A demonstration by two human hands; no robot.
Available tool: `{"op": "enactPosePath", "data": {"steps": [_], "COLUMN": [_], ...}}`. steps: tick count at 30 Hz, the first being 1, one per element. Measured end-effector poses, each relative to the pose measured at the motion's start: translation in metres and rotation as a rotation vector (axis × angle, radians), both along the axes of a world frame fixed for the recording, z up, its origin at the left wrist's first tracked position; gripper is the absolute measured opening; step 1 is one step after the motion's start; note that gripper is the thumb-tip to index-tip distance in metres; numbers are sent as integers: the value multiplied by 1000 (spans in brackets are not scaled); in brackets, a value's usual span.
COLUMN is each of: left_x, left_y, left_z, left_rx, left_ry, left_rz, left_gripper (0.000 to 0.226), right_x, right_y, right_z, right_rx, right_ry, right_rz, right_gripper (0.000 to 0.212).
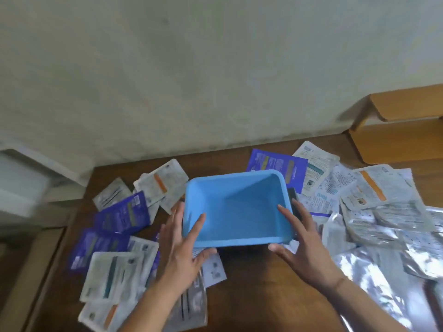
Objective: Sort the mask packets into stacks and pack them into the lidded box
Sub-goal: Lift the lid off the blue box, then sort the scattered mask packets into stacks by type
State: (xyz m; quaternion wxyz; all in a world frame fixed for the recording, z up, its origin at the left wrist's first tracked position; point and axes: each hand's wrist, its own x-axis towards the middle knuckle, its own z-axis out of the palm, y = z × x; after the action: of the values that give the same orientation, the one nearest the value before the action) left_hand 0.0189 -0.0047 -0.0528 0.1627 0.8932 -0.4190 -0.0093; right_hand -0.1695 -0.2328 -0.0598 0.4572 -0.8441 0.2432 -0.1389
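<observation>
A light blue open box (239,212) is tilted with its hollow inside facing me, above the brown table (254,298). A dark part (293,200) shows at its right edge and under its front. My left hand (182,250) grips the front left corner, fingers on the wall and thumb under the rim. My right hand (304,248) grips the front right corner the same way. Mask packets lie scattered around: purple ones (122,213) and white ones (117,274) at left, a purple one (275,164) behind the box, white packets (369,188) and silver packets (383,236) at right.
A brown cardboard box (402,133) stands at the back right against the pale wall. A white object (21,185) sits beyond the table's left edge. Bare wood shows in front of the blue box between my forearms.
</observation>
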Motion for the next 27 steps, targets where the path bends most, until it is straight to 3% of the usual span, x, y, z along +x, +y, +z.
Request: {"op": "enactPosePath", "data": {"steps": [3, 7, 13, 16, 17, 19, 22, 27], "left_x": [7, 29, 33, 0, -13, -34, -43, -36], "left_y": [-1, -11, -10, 8, 15, 27, 39, 49], "left_z": [-10, -16, -12, -14, -24, -48, -81, -93], "left_rx": [-77, -114, -161, -286, -248, 25, 388, 487], "left_ry": [145, 184, 115, -7, -74, -150, -59, -56], "left_rz": [-36, -39, 9, -46, -171, -363, -299, -264], "left_gripper": [72, 68, 79, 64, 54, 47, 59, 56], "right_x": [14, 33, 31, 7, 1, -6, 1, 18], "right_y": [2, -1, -12, -26, -35, -52, -64, -71], "right_z": [-4, 4, 10, 1, -7, -28, -51, -52], "right_rx": [31, 22, 34, 1, -66, -304, -476, -584], "right_ry": [12, 59, 109, -21, -7, 214, 511, 650], "right_rz": [-30, -39, 18, -228, -290, -199, 32, 94], "right_gripper": [74, 75, 83, 65, 52, 41, 56, 69]}}
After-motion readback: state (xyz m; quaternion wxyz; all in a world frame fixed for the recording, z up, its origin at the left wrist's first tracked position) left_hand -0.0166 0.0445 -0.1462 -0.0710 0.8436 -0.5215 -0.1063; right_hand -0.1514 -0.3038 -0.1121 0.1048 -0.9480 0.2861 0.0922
